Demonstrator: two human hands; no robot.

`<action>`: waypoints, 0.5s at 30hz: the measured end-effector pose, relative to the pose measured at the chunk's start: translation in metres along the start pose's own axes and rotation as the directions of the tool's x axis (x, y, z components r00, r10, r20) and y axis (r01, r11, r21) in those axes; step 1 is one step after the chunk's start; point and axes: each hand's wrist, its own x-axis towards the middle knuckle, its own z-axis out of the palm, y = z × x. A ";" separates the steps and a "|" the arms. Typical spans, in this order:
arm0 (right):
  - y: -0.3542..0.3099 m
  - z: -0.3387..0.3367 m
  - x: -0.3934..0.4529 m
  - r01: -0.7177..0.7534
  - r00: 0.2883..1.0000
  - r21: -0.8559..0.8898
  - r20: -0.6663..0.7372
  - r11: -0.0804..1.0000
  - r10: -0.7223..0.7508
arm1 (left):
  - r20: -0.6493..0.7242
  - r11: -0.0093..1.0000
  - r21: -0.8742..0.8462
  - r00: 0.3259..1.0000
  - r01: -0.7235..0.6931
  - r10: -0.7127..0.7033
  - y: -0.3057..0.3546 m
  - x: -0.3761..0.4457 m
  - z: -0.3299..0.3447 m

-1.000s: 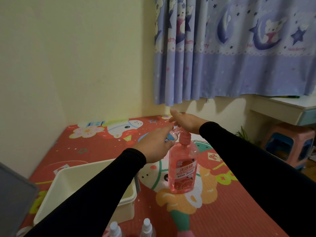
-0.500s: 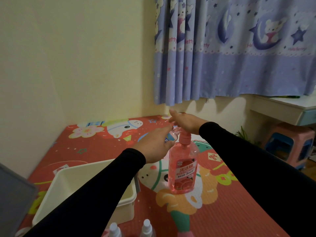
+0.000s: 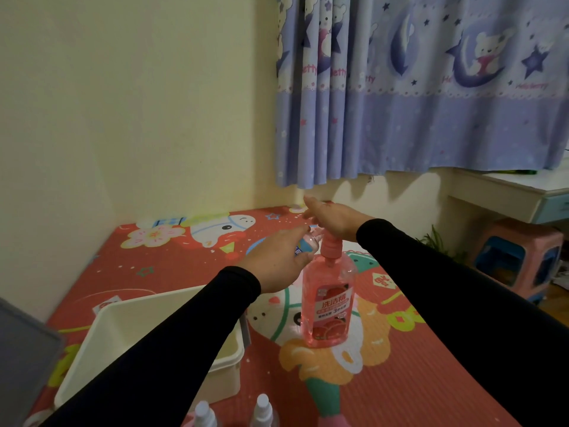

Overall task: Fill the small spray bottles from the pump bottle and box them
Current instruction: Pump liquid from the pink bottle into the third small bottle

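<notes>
The filling step is in hand: the right hand (image 3: 334,218) lies flat on the pump head of the pump bottle (image 3: 328,298), fingers straight and pressing down, not wrapped round anything, while the left hand (image 3: 278,261) holds a small clear bottle (image 3: 304,243) just left of the pump's spout, fingers curled about it (how tightly cannot be told, since the hand hides most of it). The pump bottle stands upright on the mat (image 3: 415,380), pink liquid near its shoulder. I judge the next move calls for keeping the small bottle's mouth under the spout while pumping, then capping and boxing it. The box (image 3: 129,322), cream and open, sits left of the pump bottle and nearer the camera; two capped spray bottles (image 3: 261,411) stand nearer still, at the bottom edge. The pump bottle's label reads 洗洁精 with a "3" beneath; the smaller print is too fine to read
</notes>
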 end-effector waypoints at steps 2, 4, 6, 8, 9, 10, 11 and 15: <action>-0.005 -0.005 -0.002 -0.025 0.999 -0.036 -0.029 0.999 0.024 | -0.012 1.000 0.010 1.000 -0.004 0.004 0.001 0.000 -0.004; -0.004 -0.006 0.000 -0.040 0.999 -0.027 -0.036 0.999 0.039 | -0.016 1.000 0.009 1.000 -0.004 0.004 0.001 0.001 -0.004; -0.001 -0.001 0.001 -0.009 1.000 0.037 -0.018 0.999 0.010 | -0.012 1.000 -0.001 1.000 -0.007 0.007 -0.002 0.001 0.001; 0.002 0.005 -0.001 0.017 1.000 0.088 0.009 0.996 -0.018 | -0.007 1.000 -0.001 1.000 0.001 -0.001 -0.004 0.001 0.006; 0.003 0.007 -0.002 0.012 1.000 0.099 0.020 0.995 -0.014 | -0.002 1.000 0.004 1.000 0.009 -0.009 -0.005 0.001 0.008; 0.005 0.008 -0.002 0.006 1.000 0.100 0.026 0.995 -0.009 | 0.005 1.000 0.011 1.000 0.016 -0.016 -0.004 0.000 0.008; 0.006 0.008 -0.001 0.001 0.999 0.092 0.032 0.996 -0.004 | 0.009 1.000 0.016 1.000 0.018 -0.018 -0.004 0.000 0.007; -0.001 0.000 0.001 -0.007 1.000 0.035 0.023 0.999 0.007 | 0.016 1.000 0.008 1.000 0.006 -0.006 0.000 0.001 -0.001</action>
